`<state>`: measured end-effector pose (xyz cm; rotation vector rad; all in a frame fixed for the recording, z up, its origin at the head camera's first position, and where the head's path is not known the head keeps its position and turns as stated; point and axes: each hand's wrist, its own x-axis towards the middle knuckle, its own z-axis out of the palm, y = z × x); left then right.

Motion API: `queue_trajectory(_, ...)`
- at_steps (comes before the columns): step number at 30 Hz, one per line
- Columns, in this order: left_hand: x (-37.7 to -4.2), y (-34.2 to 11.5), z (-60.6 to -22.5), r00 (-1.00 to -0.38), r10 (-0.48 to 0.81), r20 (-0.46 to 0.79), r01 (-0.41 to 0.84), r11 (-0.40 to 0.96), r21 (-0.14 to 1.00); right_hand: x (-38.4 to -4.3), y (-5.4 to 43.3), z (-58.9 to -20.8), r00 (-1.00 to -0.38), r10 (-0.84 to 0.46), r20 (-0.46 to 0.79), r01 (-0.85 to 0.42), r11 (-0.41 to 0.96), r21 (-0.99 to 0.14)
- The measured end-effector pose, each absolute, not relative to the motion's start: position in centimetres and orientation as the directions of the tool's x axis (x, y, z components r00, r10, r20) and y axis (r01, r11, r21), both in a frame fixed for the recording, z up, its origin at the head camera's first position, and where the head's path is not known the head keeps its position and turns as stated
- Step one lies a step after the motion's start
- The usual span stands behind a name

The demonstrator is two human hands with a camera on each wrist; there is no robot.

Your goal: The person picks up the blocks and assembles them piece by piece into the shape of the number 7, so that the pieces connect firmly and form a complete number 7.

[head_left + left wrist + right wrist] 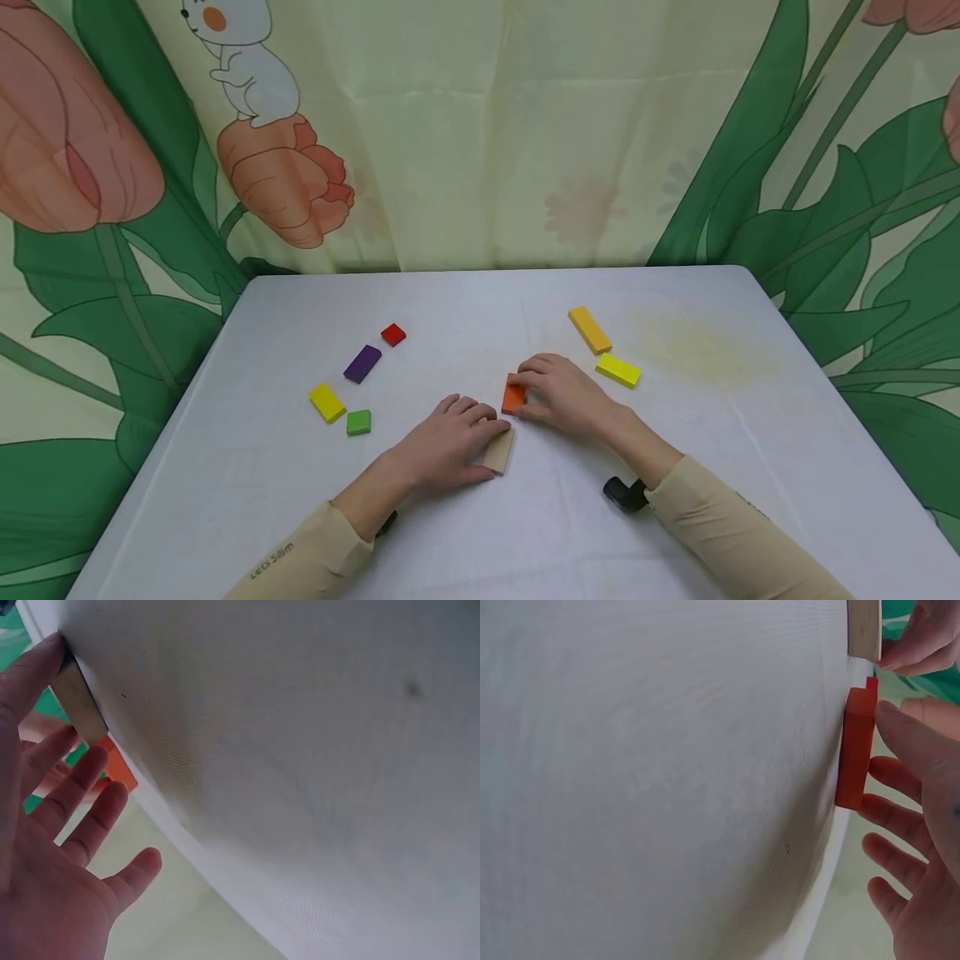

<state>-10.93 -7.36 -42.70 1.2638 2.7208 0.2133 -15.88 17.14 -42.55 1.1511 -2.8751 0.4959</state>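
Note:
My left hand [453,446] pinches a plain wooden block [498,452] lengthwise, its thumb at the near end and its index finger at the far end. The other fingers of that hand spread away from the block in the left wrist view. Just beyond, my right hand [562,396] holds an orange block [513,395] between thumb and fingertips. In the right wrist view the orange block [857,750] lies against the white cloth, close to the end of the wooden block [865,628].
Left on the cloth-covered table [247,483] lie a red block [393,335], a purple block [363,364], a yellow block [327,403] and a green block [358,422]. At the right are an amber block [589,330] and another yellow block [618,371]. A printed curtain [480,150] hangs behind.

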Motion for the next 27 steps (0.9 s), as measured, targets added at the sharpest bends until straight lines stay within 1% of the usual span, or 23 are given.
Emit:
queue_trajectory(6, -11.0, -7.6, -42.6, -0.63, 0.774, -0.057, 0.755, 0.629, 0.185, -15.7, 17.0, -42.6, -0.716, -0.684, 0.138, -0.69, 0.663, -0.29)
queue_trajectory(15, -11.4, -8.3, -42.6, -0.603, 0.798, -0.024, 0.775, 0.592, 0.222, -15.8, 17.2, -42.6, -0.726, -0.678, 0.113, -0.672, 0.667, -0.322)
queue_trajectory(20, -11.5, -8.6, -42.7, -0.591, 0.807, -0.02, 0.78, 0.577, 0.244, -15.9, 17.5, -42.7, -0.735, -0.672, 0.094, -0.649, 0.656, -0.386)
queue_trajectory(27, -11.7, -8.6, -42.7, -0.571, 0.821, 0.005, 0.792, 0.55, 0.267, -16.2, 17.8, -42.9, -0.766, -0.641, 0.043, -0.57, 0.648, -0.505)
